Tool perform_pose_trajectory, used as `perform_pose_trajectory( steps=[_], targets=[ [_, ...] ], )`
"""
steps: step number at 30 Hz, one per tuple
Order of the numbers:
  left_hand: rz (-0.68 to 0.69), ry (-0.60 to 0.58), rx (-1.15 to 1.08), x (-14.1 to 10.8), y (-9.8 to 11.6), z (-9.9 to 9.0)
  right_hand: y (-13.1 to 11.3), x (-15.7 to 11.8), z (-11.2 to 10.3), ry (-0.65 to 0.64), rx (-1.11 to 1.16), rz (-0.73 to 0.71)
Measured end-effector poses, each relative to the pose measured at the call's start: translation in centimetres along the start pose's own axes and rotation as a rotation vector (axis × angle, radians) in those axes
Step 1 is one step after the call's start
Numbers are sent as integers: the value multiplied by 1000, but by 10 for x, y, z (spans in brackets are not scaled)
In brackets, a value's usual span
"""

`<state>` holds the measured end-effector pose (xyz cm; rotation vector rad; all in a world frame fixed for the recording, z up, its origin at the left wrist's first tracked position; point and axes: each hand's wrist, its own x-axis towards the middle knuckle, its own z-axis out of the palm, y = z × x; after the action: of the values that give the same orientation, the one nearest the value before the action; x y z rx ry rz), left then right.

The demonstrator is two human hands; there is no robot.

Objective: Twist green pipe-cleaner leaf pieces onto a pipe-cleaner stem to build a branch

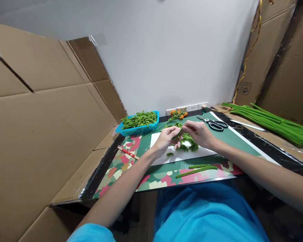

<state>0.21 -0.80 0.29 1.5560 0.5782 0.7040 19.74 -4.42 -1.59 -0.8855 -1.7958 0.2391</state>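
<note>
My left hand [165,139] is closed around a green fuzzy piece [176,133] above a white sheet [161,160]. Touching the same piece at its upper right end, my right hand [195,131] has its fingertips pinched together. Several curled green pieces [192,144] lie on the sheet under and between my hands, partly covered by them. A small green piece [170,154] sits apart, below my left hand. Nearer the front edge, a few straight green fuzzy stems [197,170] rest on the patterned mat [161,179].
A blue basket [138,130] of green pieces stands at the back left. Orange flowers [181,115] lie behind my hands, black-handled scissors [215,125] to the right. Long green stems [272,123] fill the right side. A red stick [128,153] is at left, near cardboard walls [53,117].
</note>
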Motion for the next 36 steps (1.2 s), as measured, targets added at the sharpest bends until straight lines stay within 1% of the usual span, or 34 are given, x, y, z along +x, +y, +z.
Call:
perform_pose_trajectory(
  steps=[2,4,5,7,9,12,14,15,16,17,19,21,24,27,29,30,32,34,36],
  targets=[
    [-7,4,-49,-1,0,0,1,0,-1,-7,-15,-21],
    [10,25,-55,-1,0,1,-1,0,-2,-41,6,-4],
    [30,34,-40,-2,0,2,-2,1,-3,-62,39,22],
    [90,47,40,-3,1,3,-4,2,-3,-107,160,119],
    [180,75,217,-6,3,4,-6,2,-1,-130,332,249],
    [361,140,577,-11,8,5,-7,2,3,-148,631,439],
    [455,131,753,-14,10,4,-8,2,5,-182,772,535],
    [480,111,801,-15,10,4,-8,2,4,-205,790,560],
    [490,100,821,-16,10,4,-8,2,4,-219,764,560],
    [483,108,814,-15,9,4,-8,3,2,-221,699,530],
    [430,157,698,-12,7,4,-8,3,-1,-188,488,391],
    [336,169,475,-8,4,4,-7,2,-4,-135,253,204],
    [188,75,143,-4,4,3,-4,-2,-7,-104,7,-30],
    [70,-22,-34,-4,6,3,-1,-4,-8,-83,-84,-154],
    [37,-37,-79,-5,8,3,0,-4,-7,-54,-83,-169],
    [47,-24,-72,-6,7,4,0,-4,-6,-43,-68,-154],
    [121,28,-3,-6,6,5,-1,-2,-5,-42,-5,-79],
    [212,89,107,-6,4,6,-3,0,-4,-80,88,13],
    [260,117,186,-5,2,7,-4,1,-5,-120,156,72]
  ],
)
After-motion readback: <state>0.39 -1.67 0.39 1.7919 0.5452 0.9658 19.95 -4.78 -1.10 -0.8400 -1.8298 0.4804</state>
